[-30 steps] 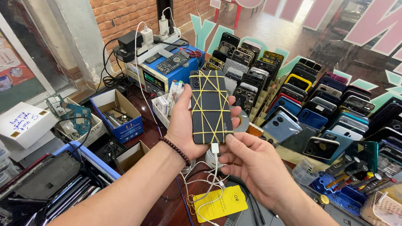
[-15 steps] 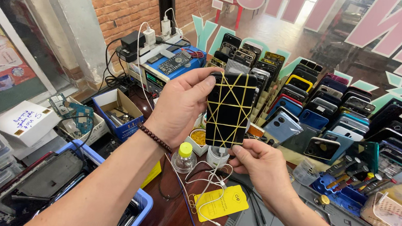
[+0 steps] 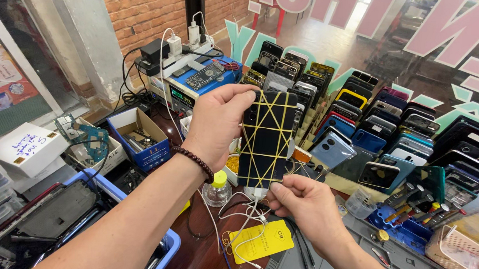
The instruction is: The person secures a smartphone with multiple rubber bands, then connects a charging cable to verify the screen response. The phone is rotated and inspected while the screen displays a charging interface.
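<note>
Brick wall (image 3: 141, 9) and a big glass window with pink letters (image 3: 427, 24) stand behind a crowded wooden workbench (image 3: 200, 255). On its far right side, many phones stand in rows in a rack (image 3: 363, 126). A blue power supply box (image 3: 198, 84) sits at the far left, and a blue carton of small parts (image 3: 138, 136) is nearer.

Above the middle of the bench, the left hand (image 3: 215, 121) holds a black phone (image 3: 267, 136) upright, so its long axis runs up and down, with the back side to the camera. Yellow rubber bands cross over this back side. The left fingers are closed around the left edge and the top of the phone.

The right hand (image 3: 302, 203) is just under the phone. Its thumb and fingers pinch narrow at the bottom end, where a white cable (image 3: 245, 219) goes in, so this hand is nearer to the port. A yellow tag (image 3: 263, 240) lies below, and a small clear bottle with a yellow cap (image 3: 217, 186) stands beside the left wrist.
</note>
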Action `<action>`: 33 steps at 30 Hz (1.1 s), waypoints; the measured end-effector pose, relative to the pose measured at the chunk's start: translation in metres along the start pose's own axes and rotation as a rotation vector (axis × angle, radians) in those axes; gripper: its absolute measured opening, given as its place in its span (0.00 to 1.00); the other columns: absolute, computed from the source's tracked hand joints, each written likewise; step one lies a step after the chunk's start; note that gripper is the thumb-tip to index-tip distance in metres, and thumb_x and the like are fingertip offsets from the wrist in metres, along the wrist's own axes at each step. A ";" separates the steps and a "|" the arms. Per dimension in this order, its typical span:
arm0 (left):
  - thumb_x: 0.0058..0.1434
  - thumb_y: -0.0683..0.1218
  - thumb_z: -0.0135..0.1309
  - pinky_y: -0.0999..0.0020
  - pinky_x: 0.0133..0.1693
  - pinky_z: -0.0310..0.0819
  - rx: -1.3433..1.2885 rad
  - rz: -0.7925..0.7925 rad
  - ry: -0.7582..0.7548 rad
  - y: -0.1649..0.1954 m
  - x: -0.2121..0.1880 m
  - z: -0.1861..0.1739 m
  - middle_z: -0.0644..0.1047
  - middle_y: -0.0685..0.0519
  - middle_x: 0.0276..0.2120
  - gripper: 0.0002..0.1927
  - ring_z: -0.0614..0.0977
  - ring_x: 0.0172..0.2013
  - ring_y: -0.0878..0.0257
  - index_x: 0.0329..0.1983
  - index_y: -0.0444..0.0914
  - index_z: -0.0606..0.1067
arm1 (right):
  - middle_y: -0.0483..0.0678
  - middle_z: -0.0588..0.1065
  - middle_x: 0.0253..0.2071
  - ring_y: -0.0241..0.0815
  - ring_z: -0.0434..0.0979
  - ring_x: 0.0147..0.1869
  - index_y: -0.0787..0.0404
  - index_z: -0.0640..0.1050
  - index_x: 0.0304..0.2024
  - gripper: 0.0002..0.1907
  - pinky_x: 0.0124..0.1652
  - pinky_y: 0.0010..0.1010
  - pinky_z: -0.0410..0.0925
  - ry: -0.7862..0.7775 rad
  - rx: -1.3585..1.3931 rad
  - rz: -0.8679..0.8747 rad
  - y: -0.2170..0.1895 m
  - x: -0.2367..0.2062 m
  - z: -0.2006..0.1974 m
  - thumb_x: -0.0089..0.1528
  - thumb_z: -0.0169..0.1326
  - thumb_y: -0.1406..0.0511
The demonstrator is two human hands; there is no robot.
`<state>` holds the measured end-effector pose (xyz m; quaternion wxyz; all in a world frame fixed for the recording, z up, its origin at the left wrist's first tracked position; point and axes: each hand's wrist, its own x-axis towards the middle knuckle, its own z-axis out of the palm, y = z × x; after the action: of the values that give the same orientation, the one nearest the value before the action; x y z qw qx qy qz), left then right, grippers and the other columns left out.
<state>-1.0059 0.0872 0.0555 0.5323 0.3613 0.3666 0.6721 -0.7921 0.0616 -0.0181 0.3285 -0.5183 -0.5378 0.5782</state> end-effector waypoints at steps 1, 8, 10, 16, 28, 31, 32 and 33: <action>0.65 0.42 0.53 0.75 0.29 0.78 -0.005 -0.007 0.018 0.001 0.001 -0.001 0.82 0.53 0.35 0.11 0.82 0.30 0.69 0.48 0.33 0.79 | 0.48 0.83 0.32 0.34 0.81 0.33 0.68 0.82 0.41 0.10 0.33 0.26 0.74 -0.017 -0.002 0.005 -0.002 -0.002 0.000 0.62 0.58 0.66; 0.63 0.42 0.55 0.78 0.23 0.70 -0.022 -0.024 0.064 -0.001 0.004 -0.005 0.81 0.56 0.31 0.10 0.79 0.25 0.72 0.45 0.34 0.80 | 0.48 0.83 0.32 0.33 0.80 0.32 0.66 0.84 0.43 0.12 0.35 0.26 0.74 -0.042 -0.024 0.059 -0.008 -0.009 0.001 0.62 0.59 0.65; 0.63 0.42 0.55 0.78 0.22 0.69 -0.018 -0.024 0.067 -0.001 0.004 -0.005 0.81 0.56 0.31 0.10 0.79 0.24 0.72 0.45 0.34 0.80 | 0.48 0.84 0.32 0.34 0.80 0.32 0.65 0.84 0.43 0.12 0.34 0.26 0.74 -0.048 -0.008 0.059 -0.007 -0.009 0.001 0.62 0.59 0.65; 0.63 0.42 0.55 0.76 0.26 0.76 -0.013 -0.026 0.061 0.002 0.000 -0.001 0.82 0.55 0.33 0.10 0.82 0.28 0.70 0.45 0.34 0.80 | 0.48 0.83 0.32 0.33 0.80 0.32 0.65 0.84 0.42 0.11 0.34 0.26 0.74 -0.030 -0.005 0.060 -0.002 -0.005 0.000 0.62 0.58 0.65; 0.62 0.42 0.60 0.77 0.37 0.75 0.101 0.125 -0.009 -0.008 0.001 -0.002 0.82 0.52 0.37 0.12 0.81 0.35 0.71 0.47 0.32 0.80 | 0.47 0.82 0.30 0.34 0.80 0.32 0.67 0.83 0.41 0.09 0.33 0.27 0.74 0.023 -0.017 0.021 0.007 0.002 -0.004 0.62 0.59 0.67; 0.60 0.42 0.60 0.79 0.39 0.76 0.204 0.139 -0.029 -0.009 0.003 -0.006 0.83 0.54 0.38 0.13 0.82 0.37 0.73 0.47 0.33 0.79 | 0.46 0.82 0.30 0.34 0.80 0.32 0.66 0.84 0.42 0.10 0.34 0.26 0.74 -0.018 -0.038 0.037 0.007 0.001 -0.003 0.62 0.58 0.66; 0.60 0.42 0.59 0.79 0.39 0.77 0.220 0.124 -0.041 -0.009 0.004 -0.007 0.84 0.55 0.38 0.13 0.82 0.37 0.73 0.46 0.33 0.80 | 0.46 0.82 0.30 0.34 0.80 0.32 0.66 0.84 0.42 0.10 0.34 0.26 0.74 -0.022 -0.035 0.052 0.007 0.000 -0.003 0.62 0.58 0.66; 0.60 0.43 0.59 0.79 0.39 0.77 0.236 0.109 -0.053 -0.008 0.005 -0.008 0.84 0.55 0.38 0.12 0.83 0.37 0.73 0.46 0.33 0.81 | 0.46 0.82 0.31 0.34 0.81 0.33 0.66 0.84 0.42 0.10 0.34 0.26 0.74 -0.027 -0.033 0.066 0.006 0.000 -0.002 0.62 0.58 0.66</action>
<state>-1.0103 0.0927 0.0446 0.4584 0.4585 0.4085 0.6425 -0.7887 0.0607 -0.0241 0.2933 -0.5332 -0.5342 0.5868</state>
